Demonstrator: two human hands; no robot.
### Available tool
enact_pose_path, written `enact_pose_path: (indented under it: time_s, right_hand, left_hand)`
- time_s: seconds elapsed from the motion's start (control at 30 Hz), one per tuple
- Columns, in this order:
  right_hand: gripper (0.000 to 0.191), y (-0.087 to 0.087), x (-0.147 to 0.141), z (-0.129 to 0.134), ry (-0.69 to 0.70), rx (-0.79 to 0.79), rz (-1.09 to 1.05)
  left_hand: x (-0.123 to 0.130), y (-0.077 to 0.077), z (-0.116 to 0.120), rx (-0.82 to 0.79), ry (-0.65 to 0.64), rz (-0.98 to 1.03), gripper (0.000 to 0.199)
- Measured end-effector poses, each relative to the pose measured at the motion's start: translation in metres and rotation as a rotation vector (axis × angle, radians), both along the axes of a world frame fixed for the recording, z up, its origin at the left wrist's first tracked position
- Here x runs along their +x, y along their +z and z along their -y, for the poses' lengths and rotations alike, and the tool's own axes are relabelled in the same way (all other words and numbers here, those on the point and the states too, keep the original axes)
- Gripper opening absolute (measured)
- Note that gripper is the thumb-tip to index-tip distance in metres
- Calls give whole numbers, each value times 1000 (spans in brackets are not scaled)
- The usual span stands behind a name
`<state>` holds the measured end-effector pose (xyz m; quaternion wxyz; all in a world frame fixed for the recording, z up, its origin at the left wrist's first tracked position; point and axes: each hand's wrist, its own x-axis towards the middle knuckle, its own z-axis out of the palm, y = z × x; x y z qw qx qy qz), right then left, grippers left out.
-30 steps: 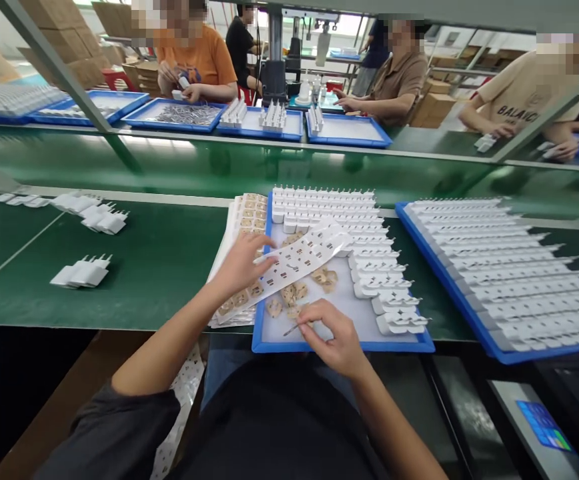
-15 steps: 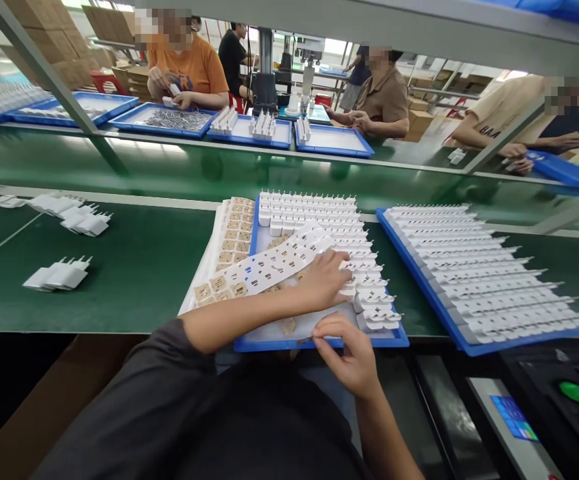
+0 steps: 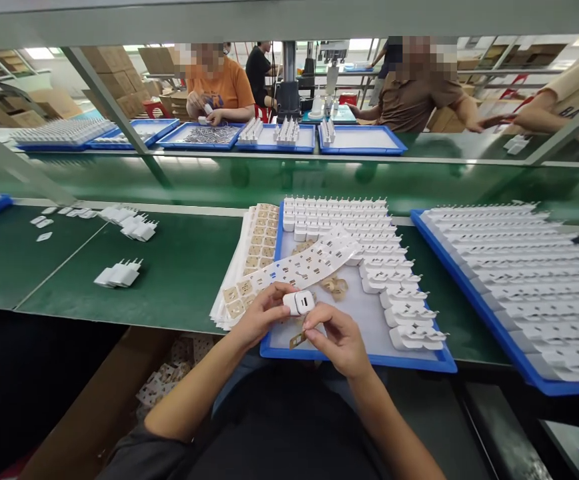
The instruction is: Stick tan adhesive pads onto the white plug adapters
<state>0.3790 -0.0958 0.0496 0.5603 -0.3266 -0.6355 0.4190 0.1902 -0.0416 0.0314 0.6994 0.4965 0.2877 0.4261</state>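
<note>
Between the thumb and fingers of my left hand (image 3: 264,312) is a white plug charger (image 3: 298,304), its face with the dark port slot turned up toward me. Just right of it, my right hand (image 3: 338,337) pinches a small brownish sticker (image 3: 297,341) with light cut-outs, apart from the charger. Both hands are over the front of a blue-rimmed tray (image 3: 359,361) with rows of white chargers (image 3: 339,210). A white strip (image 3: 299,267) with cut-outs lies slantwise across the tray's left side. Crumpled brown backing pieces (image 3: 337,287) lie on the tray floor.
Left of the tray is a stack of sticker sheets (image 3: 262,247). Another full charger tray (image 3: 474,303) stands to the right. Loose chargers (image 3: 119,273) lie on the green bench (image 3: 64,267) at left. Co-workers sit beyond the crossbars (image 3: 104,100).
My left hand has come back from the charger rows toward me, now with a charger in it. My right hand still holds the sticker. The view has turned left.
</note>
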Motion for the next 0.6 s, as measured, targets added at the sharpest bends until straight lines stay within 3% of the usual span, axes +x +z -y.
enact_pose_path:
  time_s: [0.1,0.2,0.4,0.6]
  right_hand:
    - [7,0,-5,-3,-20,-25,-41]
    - [10,0,-8,-2,-47,-71,-38]
    - [4,0,-4,6,-32,-161,-52]
    - [3,4,-2,4,-311,-227,17]
  left_hand:
    - [-5,-8,6,241,122,-139,35]
    - [-4,-8,13,408,164,-321,46]
    - [2,-3,19,546,207,-473,45]
    - [6,-9,19,774,233,-431,48]
